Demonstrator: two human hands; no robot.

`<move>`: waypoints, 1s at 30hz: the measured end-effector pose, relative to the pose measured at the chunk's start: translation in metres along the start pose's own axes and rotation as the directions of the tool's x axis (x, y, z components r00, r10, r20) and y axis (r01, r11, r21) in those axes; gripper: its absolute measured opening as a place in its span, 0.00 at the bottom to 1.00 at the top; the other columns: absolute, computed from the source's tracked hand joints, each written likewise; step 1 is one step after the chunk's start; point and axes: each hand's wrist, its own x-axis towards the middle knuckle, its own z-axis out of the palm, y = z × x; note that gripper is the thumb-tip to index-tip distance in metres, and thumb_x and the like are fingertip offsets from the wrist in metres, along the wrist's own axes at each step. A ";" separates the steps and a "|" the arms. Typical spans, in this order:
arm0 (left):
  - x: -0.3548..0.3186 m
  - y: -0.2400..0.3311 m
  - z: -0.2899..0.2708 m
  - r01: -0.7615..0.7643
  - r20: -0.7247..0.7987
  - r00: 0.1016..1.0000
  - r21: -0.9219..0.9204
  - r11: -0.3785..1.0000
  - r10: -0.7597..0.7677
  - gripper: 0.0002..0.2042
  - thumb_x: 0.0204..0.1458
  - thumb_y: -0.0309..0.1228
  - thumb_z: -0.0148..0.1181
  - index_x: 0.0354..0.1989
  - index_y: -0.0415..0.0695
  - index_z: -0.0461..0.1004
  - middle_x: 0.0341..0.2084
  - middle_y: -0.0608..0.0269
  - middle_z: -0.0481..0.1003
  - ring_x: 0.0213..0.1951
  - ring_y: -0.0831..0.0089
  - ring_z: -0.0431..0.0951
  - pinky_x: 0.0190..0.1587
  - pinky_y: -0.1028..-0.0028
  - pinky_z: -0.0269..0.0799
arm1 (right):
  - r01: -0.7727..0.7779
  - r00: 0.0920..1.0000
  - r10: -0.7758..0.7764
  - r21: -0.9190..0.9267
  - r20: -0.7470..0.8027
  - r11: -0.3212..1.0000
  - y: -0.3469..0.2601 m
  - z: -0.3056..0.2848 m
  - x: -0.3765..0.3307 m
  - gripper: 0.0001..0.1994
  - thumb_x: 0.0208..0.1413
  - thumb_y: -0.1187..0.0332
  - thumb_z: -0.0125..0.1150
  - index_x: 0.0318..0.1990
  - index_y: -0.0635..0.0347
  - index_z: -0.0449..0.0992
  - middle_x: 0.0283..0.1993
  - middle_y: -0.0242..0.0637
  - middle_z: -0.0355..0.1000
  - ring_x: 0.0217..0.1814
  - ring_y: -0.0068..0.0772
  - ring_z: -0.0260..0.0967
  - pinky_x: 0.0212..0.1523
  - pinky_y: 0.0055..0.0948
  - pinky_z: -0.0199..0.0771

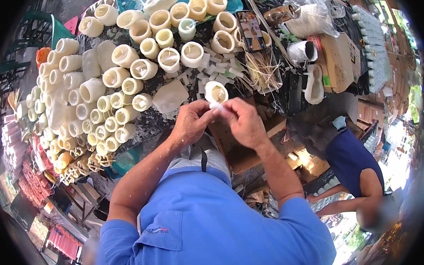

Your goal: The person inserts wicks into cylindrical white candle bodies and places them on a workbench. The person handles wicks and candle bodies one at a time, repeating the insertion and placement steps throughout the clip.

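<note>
Both hands, left hand (191,122) and right hand (241,121), pinch a small white piece (216,105) between fingertips, just below a cream cup-shaped candle (216,91) on the bench (149,124). The piece is mostly hidden by fingers; its shape is unclear. At 10 o'clock lie rows of cream cylinders (92,91). At 2 o'clock sits a brown cardboard box (340,58) beside a clear plastic bag (313,14).
</note>
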 end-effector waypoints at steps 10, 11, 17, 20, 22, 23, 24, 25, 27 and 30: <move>0.013 -0.025 -0.009 0.039 -0.166 0.986 0.388 0.921 0.028 0.21 0.62 0.27 0.68 0.63 0.35 0.78 0.38 0.60 0.83 0.39 0.74 0.82 0.45 0.70 0.79 | 0.249 0.955 -0.294 -0.663 0.045 0.706 0.031 -0.003 0.007 0.11 0.58 0.79 0.64 0.47 0.59 0.82 0.38 0.41 0.72 0.41 0.49 0.78 0.42 0.44 0.81; 0.022 -0.028 -0.009 -0.022 -0.149 0.986 0.355 0.935 0.080 0.23 0.62 0.27 0.68 0.65 0.35 0.76 0.37 0.60 0.83 0.38 0.74 0.81 0.45 0.70 0.78 | 0.293 0.928 -0.369 -0.721 0.056 0.627 0.035 -0.004 0.016 0.07 0.56 0.77 0.63 0.42 0.60 0.80 0.35 0.39 0.70 0.39 0.45 0.76 0.40 0.42 0.81; 0.056 -0.039 -0.005 -0.108 -0.067 0.988 0.330 0.938 0.137 0.30 0.59 0.26 0.69 0.72 0.41 0.72 0.30 0.57 0.80 0.32 0.65 0.80 0.43 0.64 0.78 | 0.389 0.906 -0.329 -0.826 0.265 0.407 0.043 0.010 0.041 0.05 0.55 0.73 0.65 0.37 0.63 0.80 0.38 0.42 0.74 0.42 0.41 0.78 0.40 0.38 0.82; 0.058 -0.041 -0.008 -0.101 -0.048 0.991 0.367 0.925 0.128 0.30 0.59 0.26 0.69 0.72 0.42 0.72 0.30 0.58 0.80 0.32 0.66 0.79 0.43 0.65 0.78 | 0.380 0.912 -0.331 -0.802 0.242 0.460 0.048 0.015 0.043 0.04 0.56 0.73 0.64 0.36 0.63 0.80 0.38 0.43 0.74 0.42 0.43 0.79 0.40 0.39 0.83; 0.057 -0.043 -0.009 -0.106 -0.047 0.990 0.354 0.929 0.131 0.30 0.60 0.27 0.70 0.72 0.41 0.73 0.29 0.59 0.79 0.31 0.67 0.78 0.42 0.66 0.78 | 0.361 0.923 -0.325 -0.755 0.206 0.547 0.053 0.014 0.044 0.04 0.57 0.73 0.64 0.35 0.64 0.79 0.38 0.44 0.74 0.42 0.45 0.79 0.41 0.41 0.84; 0.056 -0.043 -0.009 -0.086 -0.063 0.992 0.331 0.940 0.113 0.30 0.60 0.27 0.70 0.72 0.41 0.73 0.29 0.59 0.79 0.31 0.68 0.78 0.42 0.66 0.78 | 0.347 0.931 -0.314 -0.722 0.187 0.599 0.056 0.013 0.044 0.04 0.57 0.73 0.63 0.35 0.64 0.79 0.37 0.44 0.74 0.41 0.46 0.80 0.41 0.42 0.84; 0.056 -0.044 -0.009 -0.068 -0.078 0.992 0.308 0.949 0.096 0.29 0.60 0.27 0.70 0.72 0.40 0.73 0.28 0.60 0.79 0.31 0.69 0.78 0.41 0.66 0.78 | 0.319 0.944 -0.284 -0.690 0.169 0.650 0.059 0.011 0.044 0.04 0.58 0.73 0.63 0.35 0.64 0.79 0.37 0.45 0.74 0.41 0.47 0.80 0.41 0.43 0.84; 0.056 -0.045 -0.008 -0.057 -0.093 0.992 0.288 0.956 0.087 0.29 0.60 0.28 0.70 0.71 0.40 0.74 0.28 0.60 0.80 0.30 0.70 0.78 0.41 0.66 0.78 | 0.324 0.942 -0.293 -0.671 0.164 0.667 0.062 0.009 0.044 0.04 0.59 0.73 0.63 0.35 0.64 0.79 0.37 0.46 0.74 0.40 0.49 0.80 0.41 0.44 0.84; 0.056 -0.046 -0.007 -0.037 -0.123 0.990 0.249 0.968 0.069 0.28 0.60 0.28 0.70 0.70 0.39 0.74 0.28 0.59 0.80 0.30 0.71 0.78 0.41 0.67 0.78 | 0.305 0.950 -0.271 -0.639 0.154 0.706 0.067 0.005 0.045 0.04 0.60 0.73 0.63 0.34 0.65 0.78 0.36 0.48 0.74 0.39 0.53 0.80 0.41 0.47 0.84; 0.057 -0.046 -0.006 -0.017 -0.130 0.990 0.242 0.970 0.050 0.27 0.60 0.29 0.71 0.69 0.38 0.75 0.28 0.58 0.81 0.30 0.71 0.79 0.40 0.67 0.78 | 0.305 0.952 -0.268 -0.457 0.147 0.835 0.073 0.000 0.049 0.04 0.61 0.75 0.68 0.41 0.65 0.82 0.40 0.46 0.78 0.40 0.53 0.80 0.40 0.44 0.81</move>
